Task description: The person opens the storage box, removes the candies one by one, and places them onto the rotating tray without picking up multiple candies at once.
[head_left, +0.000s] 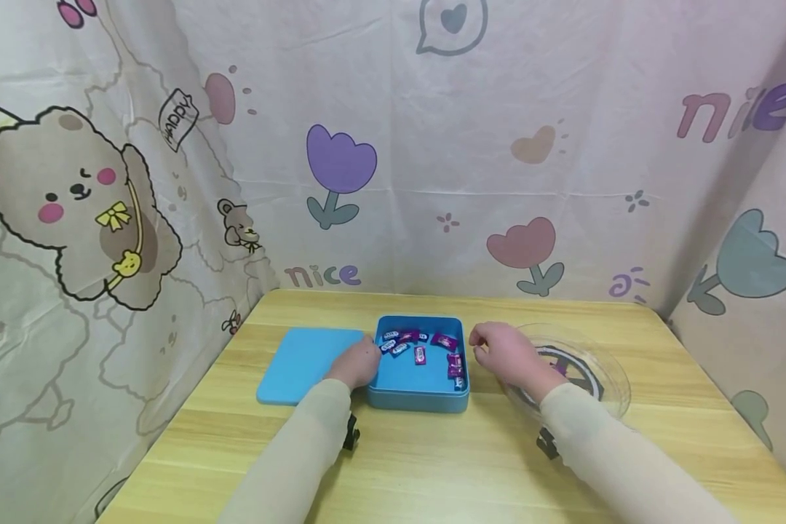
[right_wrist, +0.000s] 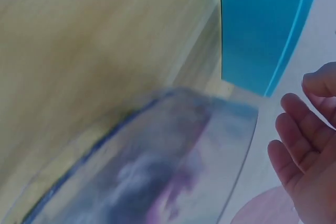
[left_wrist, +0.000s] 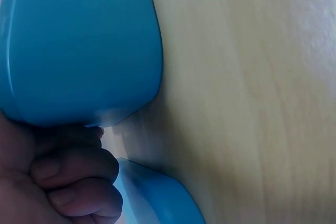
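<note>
A blue square box (head_left: 419,400) stands uncovered on the table, with several small wrapped candies (head_left: 420,355), purple, blue and white, scattered inside. My left hand (head_left: 360,362) grips the box at its left wall; in the left wrist view its fingers (left_wrist: 84,182) curl against the blue side. To the right of the box, my right hand (head_left: 507,351) hovers near the rim of a clear round dish (head_left: 621,397). Nothing shows between its loosely bent fingers (right_wrist: 299,129) in the right wrist view. One purple candy (head_left: 559,366) lies in the dish, partly behind the wrist.
A flat blue lid (head_left: 304,364) lies left of the box, partly behind the left hand. The wooden table (head_left: 426,466) is bordered at the back and sides by a printed cloth (head_left: 432,218).
</note>
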Demonstrator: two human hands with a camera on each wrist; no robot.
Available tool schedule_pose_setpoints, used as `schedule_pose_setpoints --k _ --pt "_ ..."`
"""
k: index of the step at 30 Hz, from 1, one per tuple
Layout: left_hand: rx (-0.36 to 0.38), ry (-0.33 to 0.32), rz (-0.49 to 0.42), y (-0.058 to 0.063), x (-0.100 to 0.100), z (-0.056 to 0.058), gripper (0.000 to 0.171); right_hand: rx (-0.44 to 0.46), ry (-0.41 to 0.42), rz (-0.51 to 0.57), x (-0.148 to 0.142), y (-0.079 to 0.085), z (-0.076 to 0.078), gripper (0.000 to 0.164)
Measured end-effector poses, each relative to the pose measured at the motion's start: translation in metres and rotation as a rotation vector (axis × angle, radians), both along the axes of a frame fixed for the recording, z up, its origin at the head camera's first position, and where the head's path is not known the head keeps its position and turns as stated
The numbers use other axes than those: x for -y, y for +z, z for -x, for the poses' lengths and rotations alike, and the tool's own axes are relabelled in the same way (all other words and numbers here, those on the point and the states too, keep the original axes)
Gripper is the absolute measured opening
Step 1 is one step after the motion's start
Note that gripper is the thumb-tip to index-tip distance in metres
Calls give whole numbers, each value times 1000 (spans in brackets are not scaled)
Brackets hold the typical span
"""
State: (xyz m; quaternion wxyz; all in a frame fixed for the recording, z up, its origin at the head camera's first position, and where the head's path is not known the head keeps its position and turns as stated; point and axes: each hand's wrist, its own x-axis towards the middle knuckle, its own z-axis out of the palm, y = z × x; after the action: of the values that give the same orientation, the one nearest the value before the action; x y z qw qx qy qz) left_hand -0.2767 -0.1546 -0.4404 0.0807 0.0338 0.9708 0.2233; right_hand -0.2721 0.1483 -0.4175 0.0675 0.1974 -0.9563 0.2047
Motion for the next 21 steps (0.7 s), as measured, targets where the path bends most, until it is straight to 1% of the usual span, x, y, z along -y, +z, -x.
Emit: schedule_pose_setpoints --k 3,9,12,14,17,21 --pt "-5 -4 2 1 0 0 52 -22 39 -46 12 1 -1 13" --pt "4 21 -26 0 1 -1 52 -61 85 -248 38 -1 2 26" --pt "8 35 -39 -2 1 -1 53 -83 108 -354 49 -5 3 27" --pt "2 34 -32 -5 1 -1 52 -91 121 -410 55 -7 3 24" --pt "-14 21 -12 -6 1 -1 51 -99 124 -488 61 -11 4 25" --pt "-15 19 4 -4 0 -1 52 -94 109 -555 65 -12 3 31"
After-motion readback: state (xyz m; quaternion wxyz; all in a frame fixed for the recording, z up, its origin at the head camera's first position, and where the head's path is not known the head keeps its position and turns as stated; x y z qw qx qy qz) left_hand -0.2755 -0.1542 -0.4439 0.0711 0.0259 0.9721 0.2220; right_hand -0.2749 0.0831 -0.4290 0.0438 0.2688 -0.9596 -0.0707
